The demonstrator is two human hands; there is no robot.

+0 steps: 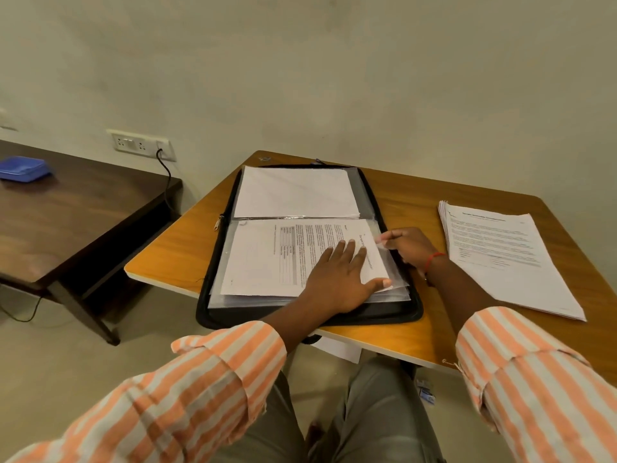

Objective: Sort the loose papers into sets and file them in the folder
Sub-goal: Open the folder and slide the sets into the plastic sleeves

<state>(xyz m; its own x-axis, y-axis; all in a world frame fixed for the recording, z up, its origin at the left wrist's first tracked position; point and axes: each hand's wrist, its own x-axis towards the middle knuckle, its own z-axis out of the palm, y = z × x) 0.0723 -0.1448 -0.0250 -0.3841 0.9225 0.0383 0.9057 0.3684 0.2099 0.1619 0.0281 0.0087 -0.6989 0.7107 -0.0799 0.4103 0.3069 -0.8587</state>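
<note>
A black zip folder lies open on the orange table, with clear plastic sleeves inside. The far sleeve holds a blank white sheet. On the near sleeve lies a printed sheet, turned sideways. My left hand presses flat on that sheet with straight fingers. My right hand pinches the clear sleeve's right edge beside the sheet. A stack of loose printed papers lies on the table to the right of the folder.
A dark wooden table stands to the left with a blue case on it. A wall socket with a black cable sits behind. A white sheet shows below the table's near edge, above my knees.
</note>
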